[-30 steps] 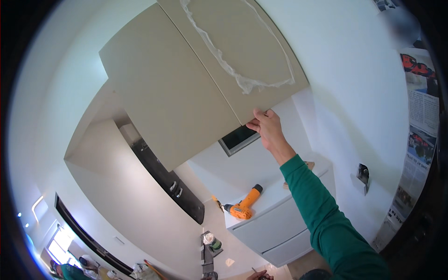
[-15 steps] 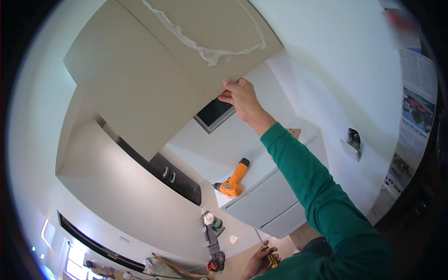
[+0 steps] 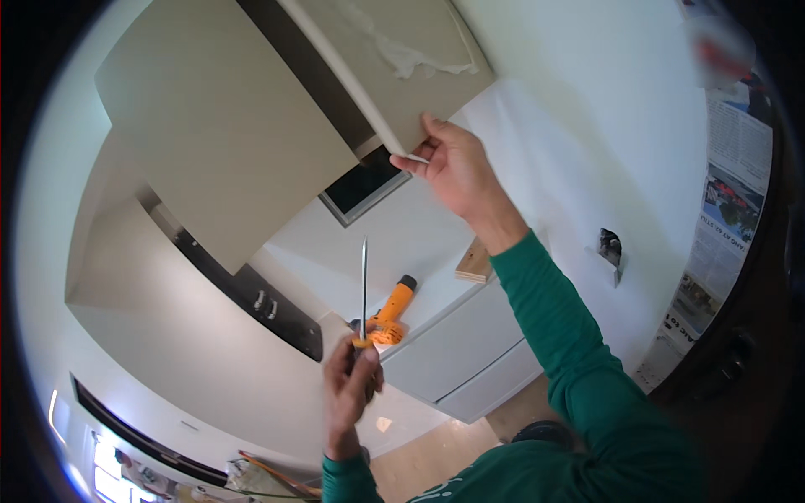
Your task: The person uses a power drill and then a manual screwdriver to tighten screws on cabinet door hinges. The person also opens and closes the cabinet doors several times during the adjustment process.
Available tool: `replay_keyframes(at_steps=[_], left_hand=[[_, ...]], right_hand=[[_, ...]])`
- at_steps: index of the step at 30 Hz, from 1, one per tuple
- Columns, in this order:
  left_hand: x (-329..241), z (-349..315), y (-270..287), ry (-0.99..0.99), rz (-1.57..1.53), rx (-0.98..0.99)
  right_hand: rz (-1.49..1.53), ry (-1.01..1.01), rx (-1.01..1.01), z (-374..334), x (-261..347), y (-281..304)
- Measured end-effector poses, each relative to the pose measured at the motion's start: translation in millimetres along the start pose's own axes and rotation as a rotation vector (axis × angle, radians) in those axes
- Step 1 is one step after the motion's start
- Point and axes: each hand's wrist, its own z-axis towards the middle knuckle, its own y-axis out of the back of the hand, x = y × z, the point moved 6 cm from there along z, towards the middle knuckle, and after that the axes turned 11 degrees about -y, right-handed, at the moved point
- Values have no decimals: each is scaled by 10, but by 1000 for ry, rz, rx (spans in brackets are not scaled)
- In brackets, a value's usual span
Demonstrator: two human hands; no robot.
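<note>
My right hand [image 3: 463, 172] grips the lower corner of a beige cabinet door [image 3: 377, 84], thumb on its face and fingers behind the edge. The door stands ajar, with a dark gap between it and the neighbouring beige door [image 3: 218, 126]. A crumpled strip of clear film [image 3: 411, 63] clings to its face. My left hand [image 3: 350, 390] is closed around the handle of a screwdriver [image 3: 364, 289], its long metal shaft pointing up. Behind it, an orange cordless drill [image 3: 394, 312] lies on the white counter, partly hidden by that hand.
White drawers [image 3: 453, 377] sit beneath the counter [image 3: 444, 277]. A wood block [image 3: 475, 261] rests near its right end. A dark-framed panel [image 3: 365, 191] shows below the doors. On the right wall are an open socket box [image 3: 610, 247] and newspaper sheets [image 3: 729, 201].
The door in my right hand has swung open from its neighbour, baring the dark gap. My left hand has risen with the screwdriver from low down to in front of the counter.
</note>
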Motion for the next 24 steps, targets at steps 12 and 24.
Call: replay_keyframes(at_steps=[12, 24], left_hand=[[-1125, 1723, -255, -809, 663, 50], [-1510, 2971, -756, -933, 1104, -48]], right_hand=[[-5, 23, 12, -579, 1023, 224], [41, -52, 60, -707, 1552, 381]])
